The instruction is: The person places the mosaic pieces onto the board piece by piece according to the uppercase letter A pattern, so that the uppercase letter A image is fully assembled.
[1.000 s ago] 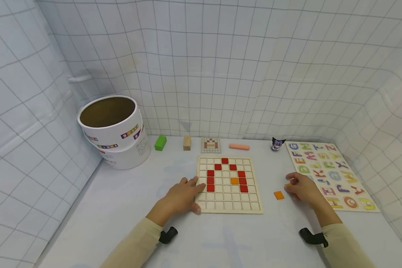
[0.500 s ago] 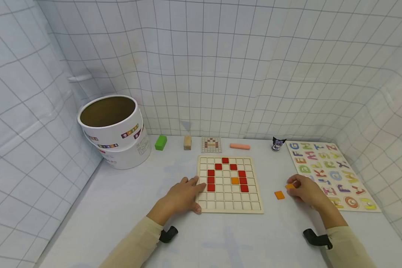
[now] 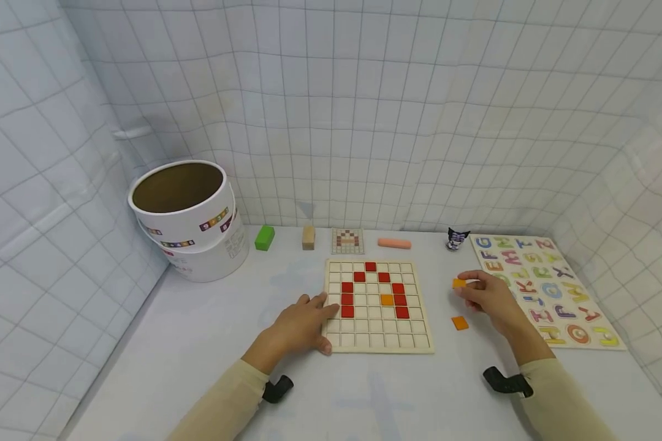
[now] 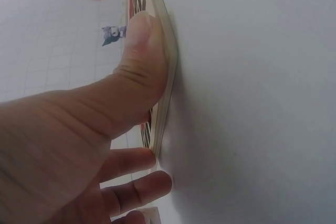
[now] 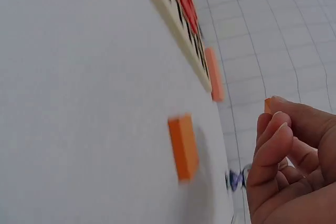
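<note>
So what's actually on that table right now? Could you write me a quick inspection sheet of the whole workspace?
Surface: white table, lit evenly.
Job's things: wooden grid board with red tiles and one orange tile set in it; an orange tile pinched in the fingers; a spare orange tile lying on the table beside the board.
Clutter: white round tub, green block, tan block, small pattern card, pink stick, small figurine, alphabet puzzle.
Grippers: left hand rests on the board's left edge; right hand holds the tile off the table.
Cables: nothing seen.
Surroundings: white gridded cloth walls.
</note>
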Demonstrator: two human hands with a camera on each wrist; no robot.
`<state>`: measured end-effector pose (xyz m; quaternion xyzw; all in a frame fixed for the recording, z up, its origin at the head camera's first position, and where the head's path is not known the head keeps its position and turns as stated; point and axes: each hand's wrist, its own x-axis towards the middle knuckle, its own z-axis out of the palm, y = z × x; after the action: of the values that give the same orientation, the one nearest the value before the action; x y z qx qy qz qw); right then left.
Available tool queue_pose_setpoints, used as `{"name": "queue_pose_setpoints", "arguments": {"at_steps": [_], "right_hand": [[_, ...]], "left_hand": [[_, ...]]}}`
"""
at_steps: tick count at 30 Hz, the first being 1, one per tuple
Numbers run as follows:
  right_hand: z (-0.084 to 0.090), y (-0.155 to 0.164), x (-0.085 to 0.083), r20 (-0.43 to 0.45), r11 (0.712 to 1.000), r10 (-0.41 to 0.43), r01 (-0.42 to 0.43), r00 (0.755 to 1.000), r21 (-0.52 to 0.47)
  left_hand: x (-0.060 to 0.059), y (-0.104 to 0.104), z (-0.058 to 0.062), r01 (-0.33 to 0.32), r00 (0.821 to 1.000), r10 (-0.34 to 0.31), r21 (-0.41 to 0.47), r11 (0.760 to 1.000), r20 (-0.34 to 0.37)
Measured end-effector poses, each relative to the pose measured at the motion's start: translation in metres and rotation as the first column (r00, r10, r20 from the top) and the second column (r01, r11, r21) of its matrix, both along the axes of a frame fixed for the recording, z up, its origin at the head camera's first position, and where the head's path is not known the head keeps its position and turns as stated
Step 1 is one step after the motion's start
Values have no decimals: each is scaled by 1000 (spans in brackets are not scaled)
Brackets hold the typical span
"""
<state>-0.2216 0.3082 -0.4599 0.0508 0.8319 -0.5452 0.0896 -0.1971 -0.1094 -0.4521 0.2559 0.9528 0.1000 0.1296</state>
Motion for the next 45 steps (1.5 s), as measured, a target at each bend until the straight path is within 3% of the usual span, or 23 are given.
{"name": "queue_pose_setpoints", "arguments": {"at_steps": [5,9,12,16,20,27,31,35,37,41,45], "right_hand": [[1,-54,-18,23,988,73,-69,997,-140],[0,-99,-24,32,972,195,-189,980,-140],[-1,-123,-24,3,956,292,-291,956,-41],[-1,-143,-22,-46,910,384,-370,922,189],[1,-152,-20,-51,861,402,-358,914,360],[0,-154,-19,-48,827,394,-331,918,455],[-1,-147,-16,-113,842,402,-318,909,437],[-2,-118,-7,-221,900,349,-260,911,351],[0,-95,-1,-233,930,278,-201,932,307],[1,-42,14,-154,958,123,-77,981,275],[-3,-5,31,-25,959,59,-49,998,280]], "left_hand": [[2,0,-2,-4,1000,4,0,1000,-7],[2,0,-1,4,1000,-4,5,1000,-4],[2,0,-1,8,1000,-9,13,1000,12],[2,0,-1,8,1000,-8,8,1000,19],[2,1,-1,5,1000,-5,6,1000,10],[1,1,-1,10,1000,-10,6,1000,2],[0,1,-1,9,1000,-9,6,1000,3],[1,0,2,1,1000,-1,2,1000,11],[2,0,3,-5,1000,5,-4,1000,13],[3,1,5,-7,1000,8,-14,1000,16],[3,1,5,-5,1000,6,-11,1000,20]]}}
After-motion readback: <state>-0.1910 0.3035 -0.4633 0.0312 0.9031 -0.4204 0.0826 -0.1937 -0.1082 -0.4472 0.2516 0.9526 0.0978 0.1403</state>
